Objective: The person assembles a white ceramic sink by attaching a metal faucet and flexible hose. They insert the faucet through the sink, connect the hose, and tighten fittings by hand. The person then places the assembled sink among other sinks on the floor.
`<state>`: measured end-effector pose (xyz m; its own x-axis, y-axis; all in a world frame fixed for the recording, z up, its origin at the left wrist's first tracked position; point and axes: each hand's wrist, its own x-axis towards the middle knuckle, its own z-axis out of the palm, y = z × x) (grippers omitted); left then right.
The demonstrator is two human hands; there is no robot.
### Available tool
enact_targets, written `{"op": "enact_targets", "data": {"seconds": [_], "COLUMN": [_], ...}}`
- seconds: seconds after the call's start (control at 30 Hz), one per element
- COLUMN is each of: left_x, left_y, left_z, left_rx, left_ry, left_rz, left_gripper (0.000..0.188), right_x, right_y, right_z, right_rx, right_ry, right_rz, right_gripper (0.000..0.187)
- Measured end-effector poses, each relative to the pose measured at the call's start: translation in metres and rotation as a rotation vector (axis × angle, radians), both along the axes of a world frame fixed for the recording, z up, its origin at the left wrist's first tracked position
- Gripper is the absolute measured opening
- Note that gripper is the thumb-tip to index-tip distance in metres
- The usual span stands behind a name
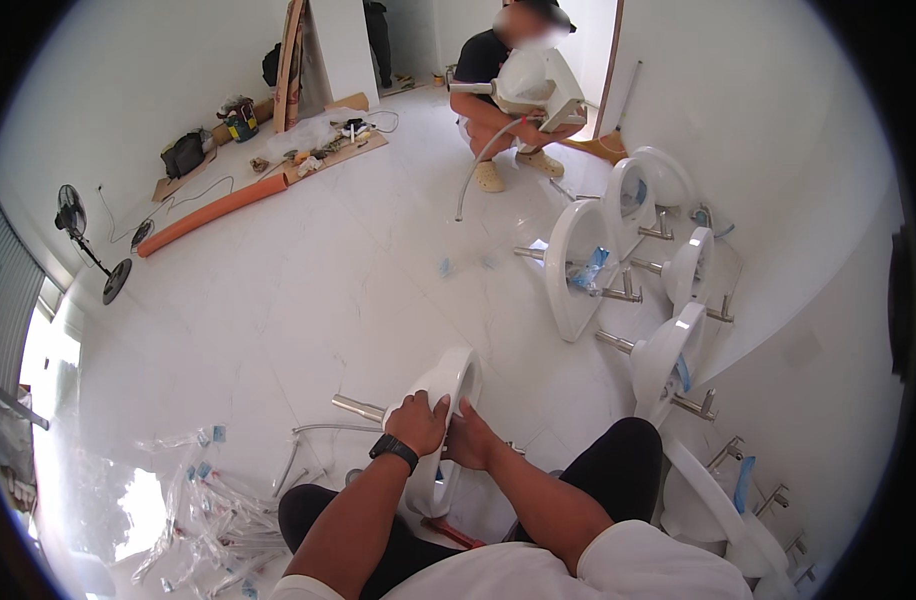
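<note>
A white washbasin [462, 368] stands on its edge on the floor between my knees. A chrome drain pipe [358, 407] sticks out from its underside to the left. My left hand [416, 422], with a black watch at the wrist, grips the underside of the basin near that pipe. My right hand [468, 438] is closed at the bowl side, its fingers partly hidden; what they hold I cannot make out. A grey flexible hose [338, 428] runs left from the basin. Below the basin lies a red-handled tool [453, 533], partly covered by my shirt.
Several washbasins with chrome taps [581, 255] stand along the right wall. Clear plastic wrappers [218, 510] litter the floor at lower left. A co-worker [483, 75] squats ahead, holding another basin [528, 80]. An orange pipe [213, 213] and a fan [70, 212] are at far left.
</note>
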<state>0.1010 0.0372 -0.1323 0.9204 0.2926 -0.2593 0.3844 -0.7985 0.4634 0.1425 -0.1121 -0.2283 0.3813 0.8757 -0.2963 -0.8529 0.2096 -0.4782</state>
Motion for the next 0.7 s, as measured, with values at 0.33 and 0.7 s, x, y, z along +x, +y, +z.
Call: {"op": "enact_targets", "data": {"seconds": [0.33,0.7], "left_x": [-0.013,-0.020], "left_y": [0.038,0.116], "left_z": [-0.035,-0.121], "left_rx": [-0.883,-0.804], "left_ry": [0.154,0.193], "left_rz": [0.124,1.035], "left_gripper": [0.044,0.075], "right_x": [-0.006,-0.007], "right_y": [0.000,0.004], "right_z": [0.011,0.029], "right_rx": [-0.207,-0.277], "right_ry": [-0.011,0.043], "right_rz": [-0.051,-0.151], "right_gripper": [0.053,0.063]}}
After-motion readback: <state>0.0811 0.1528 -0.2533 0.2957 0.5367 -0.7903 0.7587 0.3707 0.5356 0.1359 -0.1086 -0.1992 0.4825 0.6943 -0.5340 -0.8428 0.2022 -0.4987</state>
